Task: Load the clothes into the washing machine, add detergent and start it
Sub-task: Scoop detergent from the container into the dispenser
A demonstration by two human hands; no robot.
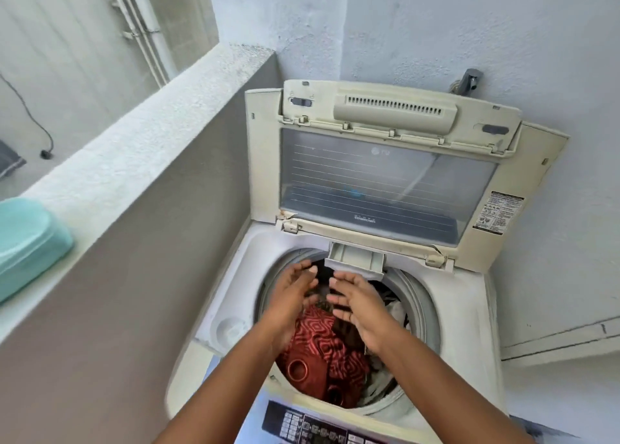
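A white top-loading washing machine (469, 309) stands with its lid (385, 182) raised against the wall. In the drum lie clothes: a red patterned cloth (322, 353) at the front and pale and dark pieces (397, 312) to the right. A small detergent drawer (355, 260) is pulled out at the drum's back rim. My left hand (292, 296) and my right hand (359, 306) hover over the drum, palms facing each other, fingers spread and holding nothing. The control panel (312, 427) runs along the front edge.
A low grey parapet wall (141, 148) runs along the left of the machine. On its ledge sits a turquoise plastic tub (27, 242). A tap (469, 79) sticks out of the wall behind the lid. A white ledge (563, 339) lies at the right.
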